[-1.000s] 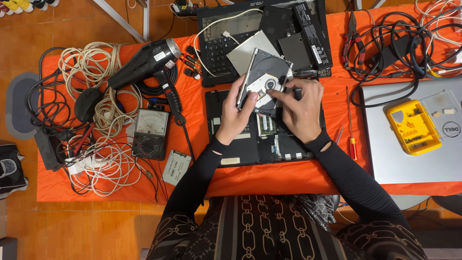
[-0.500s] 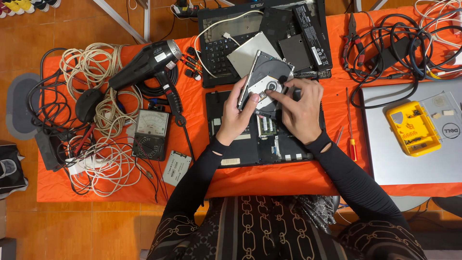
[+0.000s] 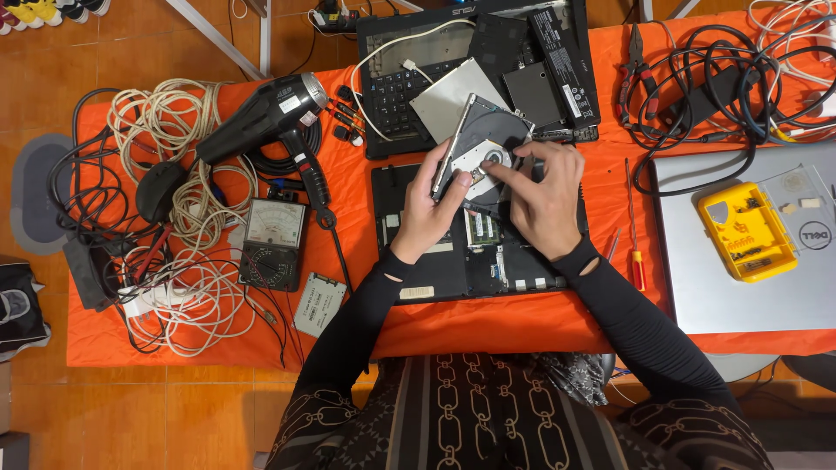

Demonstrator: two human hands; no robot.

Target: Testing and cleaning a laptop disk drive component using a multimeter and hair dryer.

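Note:
My left hand point(image 3: 433, 209) grips the left edge of a slim optical disc drive point(image 3: 482, 139) and holds it tilted above an opened black laptop base point(image 3: 453, 252). My right hand point(image 3: 542, 193) pinches the drive's round centre hub with thumb and forefinger. The drive's tray side faces up, grey and silver. Circuit boards and memory modules show inside the laptop base under my hands.
A second dismantled laptop point(image 3: 418, 78) with loose panels lies behind. A black heat gun point(image 3: 261, 113), an analogue multimeter point(image 3: 273, 242), coiled cables point(image 3: 165, 218) and a small flat drive point(image 3: 319, 305) lie left. A screwdriver point(image 3: 634, 228), a silver laptop point(image 3: 749, 287) bearing a yellow bit case point(image 3: 745, 230), and pliers point(image 3: 634, 61) lie right.
The drive has tipped slightly and my right thumb and forefinger have shifted onto its centre hub. Both hands stay over the laptop base.

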